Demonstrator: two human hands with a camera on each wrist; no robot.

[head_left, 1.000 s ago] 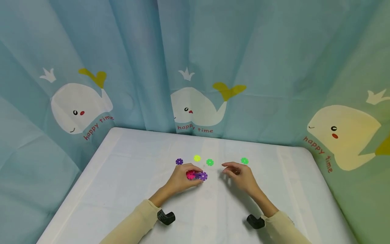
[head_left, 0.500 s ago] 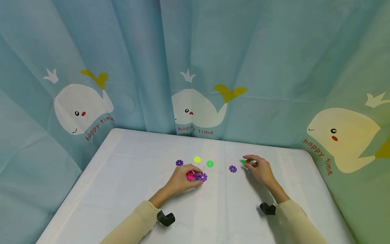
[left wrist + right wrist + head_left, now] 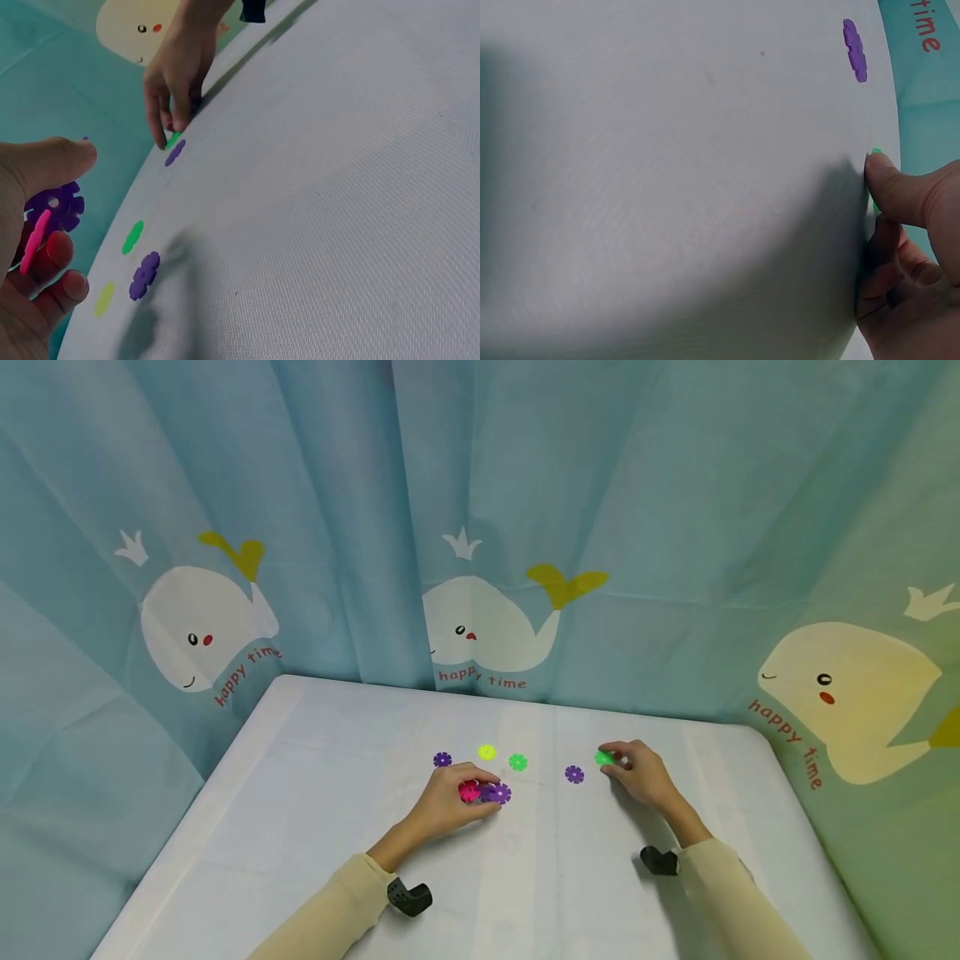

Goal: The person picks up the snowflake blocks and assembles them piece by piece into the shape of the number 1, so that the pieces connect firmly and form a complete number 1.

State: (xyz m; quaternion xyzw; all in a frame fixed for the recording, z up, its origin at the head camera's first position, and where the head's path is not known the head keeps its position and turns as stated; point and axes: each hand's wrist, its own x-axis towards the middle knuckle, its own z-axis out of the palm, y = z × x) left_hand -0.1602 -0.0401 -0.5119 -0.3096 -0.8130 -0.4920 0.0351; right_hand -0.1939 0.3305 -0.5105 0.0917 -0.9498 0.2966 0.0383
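Observation:
My left hand (image 3: 447, 799) holds a pink notched plastic disc (image 3: 469, 791) with a dark purple disc (image 3: 58, 204) beside it; how they join is partly hidden by the fingers. Below that hand, a lighter purple disc (image 3: 144, 276) appears to lie on the table, apart from the thumb and fingers. At the right, my right hand (image 3: 639, 772) pinches a green disc (image 3: 604, 757) between thumb and fingertips, low at the tabletop. Its own fingers cover part of this disc. Left of the right hand lies another purple disc (image 3: 574, 774).
Beyond the left hand lie a dark purple disc (image 3: 442, 760), a yellow disc (image 3: 487, 752) and a second green disc (image 3: 518, 762) on the white table (image 3: 300, 793). A blue curtain (image 3: 675, 527) with printed whales hangs along the far edge.
My right hand has moved right to the green disc and now pinches it. The purple disc near its former place has come into view. My left hand stays where it was.

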